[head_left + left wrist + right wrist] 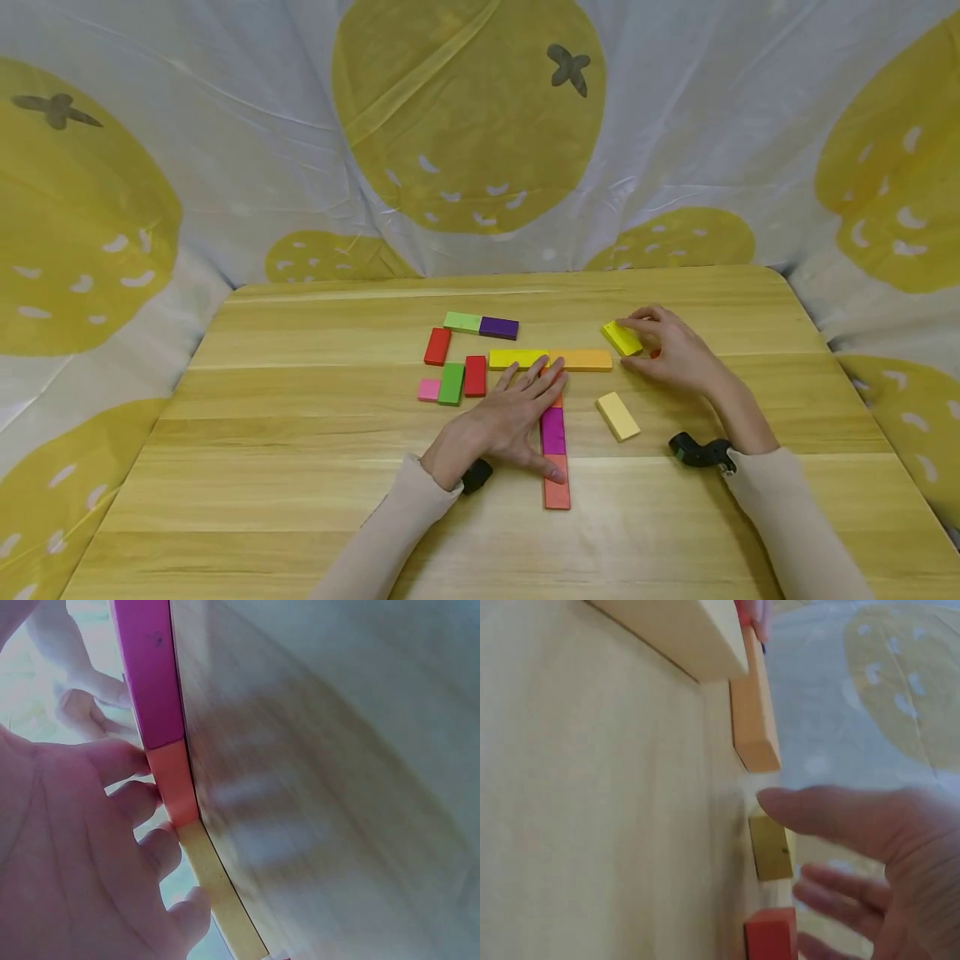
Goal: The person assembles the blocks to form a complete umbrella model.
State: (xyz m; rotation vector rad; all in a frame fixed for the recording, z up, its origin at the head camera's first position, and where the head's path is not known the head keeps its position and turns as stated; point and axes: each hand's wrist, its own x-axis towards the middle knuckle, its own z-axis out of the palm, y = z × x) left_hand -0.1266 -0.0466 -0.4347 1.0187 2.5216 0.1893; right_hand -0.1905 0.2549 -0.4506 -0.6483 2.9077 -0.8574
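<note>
My left hand [504,423] lies spread with straight fingers over a row of flat blocks. Its fingertips touch where a yellow block [510,357] and an orange block [585,360] meet the top of a column. In that column are a magenta block [552,432] and a coral block [557,496], with the thumb over the coral one. My right hand [670,350] has thumb and fingers parted around a smaller yellow block [621,339]. A firm pinch does not show. A red block [771,935] lies near its fingers, mostly hidden in the head view.
A cream block [618,417] lies right of the column. To the left are light green [462,322], dark purple [499,328], red [437,347], green [451,384] and pink [428,390] blocks, and another red block [476,376]. A patterned cloth [465,125] hangs behind the wooden table [300,467].
</note>
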